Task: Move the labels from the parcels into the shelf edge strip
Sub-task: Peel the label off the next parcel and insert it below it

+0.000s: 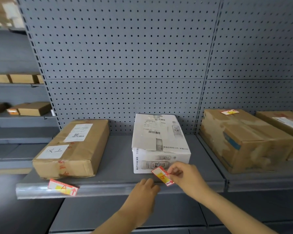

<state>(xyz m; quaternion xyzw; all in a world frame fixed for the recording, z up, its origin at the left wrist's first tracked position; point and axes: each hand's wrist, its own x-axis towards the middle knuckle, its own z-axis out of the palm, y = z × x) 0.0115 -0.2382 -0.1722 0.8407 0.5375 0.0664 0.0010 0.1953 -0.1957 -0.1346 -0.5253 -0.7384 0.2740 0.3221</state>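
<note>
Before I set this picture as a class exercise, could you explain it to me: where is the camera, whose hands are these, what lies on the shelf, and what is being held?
There is one picture, taken by a wide-angle camera worn on a person's head, looking down at their bare hands; no machine is involved. They face a grey shelf with a pegboard back. On it lie a brown parcel and a white box; another brown parcel, on the neighbouring shelf to the right, carries a red and yellow label on top. The right hand pinches a similar label above the shelf edge strip. The left hand rests at the strip. Another label already sits at the strip, below the left parcel.
</note>
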